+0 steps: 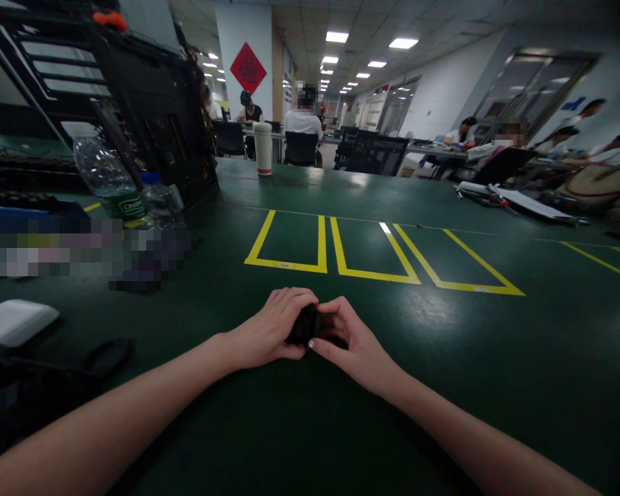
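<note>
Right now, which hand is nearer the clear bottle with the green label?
Left. The left hand lies to the right of the clear bottle, on its near side; the right hand is farther right, past the left one.

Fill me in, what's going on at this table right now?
A person has a small black object between both hands over the green table. The left hand wraps around one side, while the right hand grips the other with thumb and fingertips. Whether the object touches the tabletop is hidden. Yellow tape outlines lie beyond the hands, with a white cup farther back.
</note>
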The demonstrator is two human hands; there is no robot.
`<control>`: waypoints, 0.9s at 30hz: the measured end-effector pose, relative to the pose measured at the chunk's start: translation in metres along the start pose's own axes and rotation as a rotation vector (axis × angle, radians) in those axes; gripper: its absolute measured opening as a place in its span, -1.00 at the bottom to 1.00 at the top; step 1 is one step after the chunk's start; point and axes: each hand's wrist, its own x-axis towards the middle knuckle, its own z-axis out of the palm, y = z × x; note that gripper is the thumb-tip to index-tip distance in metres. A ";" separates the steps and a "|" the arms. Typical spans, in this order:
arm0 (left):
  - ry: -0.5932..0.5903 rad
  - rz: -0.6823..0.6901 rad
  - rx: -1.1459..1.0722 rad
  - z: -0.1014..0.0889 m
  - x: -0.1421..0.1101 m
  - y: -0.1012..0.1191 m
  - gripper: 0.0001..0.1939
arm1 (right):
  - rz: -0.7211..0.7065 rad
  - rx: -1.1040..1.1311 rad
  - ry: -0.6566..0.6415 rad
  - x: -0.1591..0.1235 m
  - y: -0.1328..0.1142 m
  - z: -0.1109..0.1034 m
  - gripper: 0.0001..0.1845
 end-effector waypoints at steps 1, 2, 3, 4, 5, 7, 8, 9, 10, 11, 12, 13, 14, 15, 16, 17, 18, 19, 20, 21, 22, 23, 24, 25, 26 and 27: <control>0.001 0.002 0.000 0.001 0.000 -0.001 -0.38 | -0.017 -0.010 0.003 0.000 0.000 0.000 -0.72; 0.005 0.006 0.000 0.001 0.000 -0.001 -0.37 | -0.026 -0.012 0.008 0.000 -0.001 0.001 -0.75; 0.009 0.009 0.001 0.001 0.000 -0.001 -0.37 | -0.027 -0.004 0.012 0.000 -0.001 0.001 -0.79; 0.011 0.010 0.004 0.002 0.000 -0.001 -0.37 | -0.022 0.010 0.016 0.000 -0.001 0.001 -0.82; 0.011 0.009 0.006 0.002 0.000 -0.001 -0.38 | -0.014 0.025 0.019 0.000 -0.001 0.001 -0.84; 0.003 0.003 0.010 0.001 0.000 -0.001 -0.39 | 0.007 0.043 0.024 0.000 0.000 0.002 -0.84; -0.004 -0.001 0.009 0.001 0.001 0.000 -0.39 | 0.018 0.044 0.029 0.001 0.001 0.002 -0.82; -0.010 -0.006 0.006 0.000 0.001 0.001 -0.40 | 0.031 0.040 0.034 0.001 0.001 0.001 -0.79; -0.012 -0.009 0.001 0.000 0.001 0.001 -0.40 | 0.045 0.033 0.040 0.001 0.002 0.001 -0.76; -0.014 -0.010 -0.003 -0.001 0.001 0.002 -0.40 | 0.059 0.022 0.046 0.001 0.002 0.001 -0.73; -0.014 -0.011 -0.005 -0.002 0.001 0.002 -0.41 | 0.073 0.011 0.049 0.001 0.003 0.000 -0.71; -0.015 -0.012 -0.007 -0.002 0.001 0.002 -0.41 | 0.082 0.005 0.047 0.001 0.003 0.000 -0.71; -0.014 -0.012 -0.009 -0.002 0.001 0.002 -0.41 | 0.084 0.004 0.039 0.001 0.003 -0.001 -0.71; -0.014 -0.012 -0.010 -0.002 0.001 0.002 -0.40 | 0.076 0.007 0.027 0.001 0.003 -0.001 -0.73; -0.014 -0.011 -0.011 -0.002 0.000 0.001 -0.40 | 0.059 0.009 0.016 0.001 0.003 -0.001 -0.73; -0.014 -0.010 -0.011 -0.001 0.000 0.001 -0.39 | 0.037 0.008 0.004 0.001 0.003 -0.001 -0.73; -0.010 -0.006 -0.010 0.000 0.000 0.000 -0.38 | 0.011 0.005 -0.002 0.001 0.003 -0.001 -0.72; -0.003 0.000 -0.008 0.001 -0.001 -0.002 -0.37 | -0.014 0.000 -0.003 0.001 0.002 -0.001 -0.72; 0.007 0.007 -0.005 0.002 -0.001 -0.003 -0.36 | -0.032 -0.002 -0.002 0.001 0.002 0.000 -0.73; 0.018 0.014 -0.003 0.004 -0.001 -0.004 -0.36 | -0.041 0.001 0.002 0.001 0.002 0.000 -0.75; 0.028 0.018 -0.001 0.005 -0.001 -0.005 -0.36 | -0.042 0.010 0.006 0.001 0.002 0.001 -0.78; 0.039 0.021 0.000 0.006 -0.001 -0.006 -0.36 | -0.035 0.021 0.011 0.001 0.002 0.001 -0.80; 0.045 0.021 -0.001 0.007 -0.001 -0.006 -0.36 | -0.021 0.031 0.013 0.000 0.002 0.002 -0.82; 0.046 0.019 -0.002 0.008 -0.001 -0.006 -0.36 | -0.003 0.038 0.016 0.000 0.003 0.002 -0.81; 0.050 0.017 -0.004 0.008 -0.001 -0.006 -0.36 | 0.012 0.040 0.020 0.000 0.002 0.002 -0.79; 0.049 0.015 -0.005 0.007 -0.001 -0.006 -0.37 | 0.028 0.039 0.027 0.000 0.002 0.002 -0.76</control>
